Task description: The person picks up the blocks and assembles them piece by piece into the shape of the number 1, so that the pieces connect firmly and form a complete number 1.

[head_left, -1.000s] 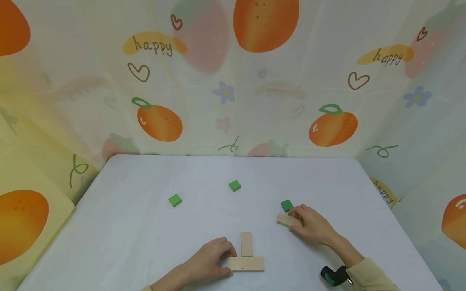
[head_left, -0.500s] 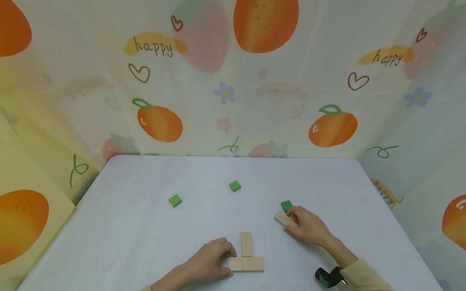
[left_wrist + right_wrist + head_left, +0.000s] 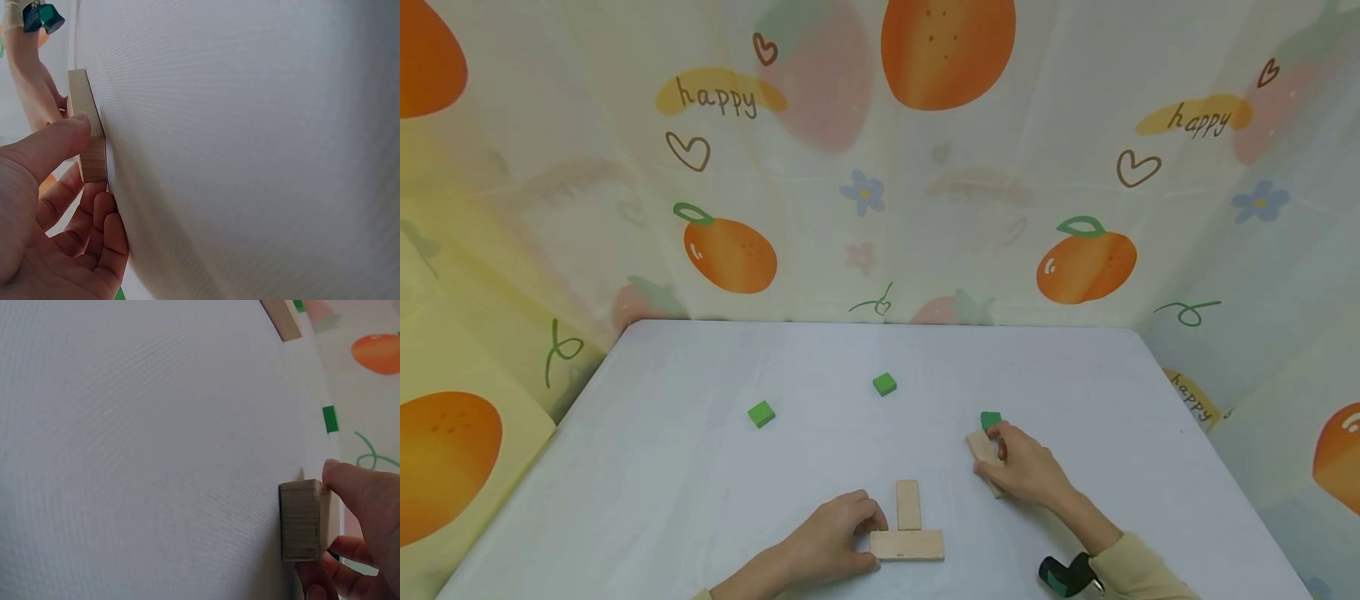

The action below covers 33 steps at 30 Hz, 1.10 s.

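In the head view, my left hand (image 3: 827,537) pinches the left end of a pale wooden block (image 3: 907,546) lying crosswise near the front. The left wrist view shows the thumb against this block's (image 3: 94,156) near side. A second wooden block (image 3: 907,504) extends away from its far edge, forming a T shape. To the right, my right hand (image 3: 1028,468) grips a third wooden block (image 3: 981,447) between thumb and fingers. Its square end (image 3: 301,522) faces the right wrist camera. Just beyond the right fingertips is a dark green block (image 3: 991,419), partly covered.
Two lighter green blocks lie farther back, one at the centre (image 3: 885,383) and one at the left (image 3: 762,414). A white cloth covers the table (image 3: 647,467). A fruit-print curtain (image 3: 925,250) hangs behind it. A dark device (image 3: 1063,575) sits at my right wrist.
My right hand has shifted a little left, turning the wooden block it holds so that its length now runs more front to back. The left hand stays in place.
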Available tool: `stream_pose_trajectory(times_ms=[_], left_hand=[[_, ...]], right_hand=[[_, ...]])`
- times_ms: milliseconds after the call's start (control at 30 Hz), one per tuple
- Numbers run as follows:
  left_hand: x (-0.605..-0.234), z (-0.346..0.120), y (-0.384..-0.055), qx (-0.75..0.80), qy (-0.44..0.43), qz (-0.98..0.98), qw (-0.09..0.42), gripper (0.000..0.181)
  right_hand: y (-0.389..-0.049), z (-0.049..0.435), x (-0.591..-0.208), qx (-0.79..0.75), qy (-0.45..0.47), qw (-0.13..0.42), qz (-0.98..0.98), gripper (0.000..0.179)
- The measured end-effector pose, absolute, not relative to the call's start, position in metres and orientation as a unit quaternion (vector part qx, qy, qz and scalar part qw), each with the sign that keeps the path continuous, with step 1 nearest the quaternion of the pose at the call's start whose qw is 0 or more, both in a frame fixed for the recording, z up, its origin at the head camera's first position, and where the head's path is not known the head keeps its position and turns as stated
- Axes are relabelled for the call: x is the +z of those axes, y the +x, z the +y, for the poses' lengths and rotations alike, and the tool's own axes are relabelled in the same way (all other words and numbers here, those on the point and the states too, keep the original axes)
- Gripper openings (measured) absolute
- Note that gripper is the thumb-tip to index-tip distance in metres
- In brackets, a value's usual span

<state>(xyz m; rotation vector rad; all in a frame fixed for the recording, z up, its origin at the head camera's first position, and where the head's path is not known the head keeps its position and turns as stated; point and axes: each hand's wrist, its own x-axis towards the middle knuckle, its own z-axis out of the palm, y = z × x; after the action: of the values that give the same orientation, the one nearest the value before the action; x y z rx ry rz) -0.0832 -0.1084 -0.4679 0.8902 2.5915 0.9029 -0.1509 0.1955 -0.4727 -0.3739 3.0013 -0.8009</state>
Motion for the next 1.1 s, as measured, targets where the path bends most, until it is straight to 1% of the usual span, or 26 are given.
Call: stream_pose_trajectory(times_ms=[200, 333, 500, 667, 833, 1100], left_hand=[[-0.468, -0.109, -0.083, 0.310, 0.306, 0.891, 0.126, 0.031], [-0.467, -0.108, -0.083, 0.313, 0.304, 0.891, 0.127, 0.031], [-0.466, -0.107, -0.082, 0.312, 0.306, 0.890, 0.129, 0.031], [-0.466, -0.107, -0.082, 0.308, 0.307, 0.891, 0.130, 0.031], [-0.465, -0.107, -0.082, 0.306, 0.305, 0.892, 0.130, 0.031], [-0.467, -0.108, -0.082, 0.307, 0.307, 0.892, 0.125, 0.031]], right_hand=[[-0.152, 0.193, -0.474, -0.274, -0.094, 0.011, 0.957, 0.058], [-0.151, 0.195, -0.472, -0.273, -0.100, 0.011, 0.957, 0.057], [-0.151, 0.205, -0.472, -0.263, -0.149, -0.014, 0.953, 0.050], [-0.151, 0.215, -0.474, -0.265, -0.223, -0.028, 0.938, 0.052], [-0.153, 0.223, -0.475, -0.277, -0.271, -0.015, 0.922, 0.057], [-0.158, 0.232, -0.476, -0.277, -0.300, 0.022, 0.913, 0.067]])
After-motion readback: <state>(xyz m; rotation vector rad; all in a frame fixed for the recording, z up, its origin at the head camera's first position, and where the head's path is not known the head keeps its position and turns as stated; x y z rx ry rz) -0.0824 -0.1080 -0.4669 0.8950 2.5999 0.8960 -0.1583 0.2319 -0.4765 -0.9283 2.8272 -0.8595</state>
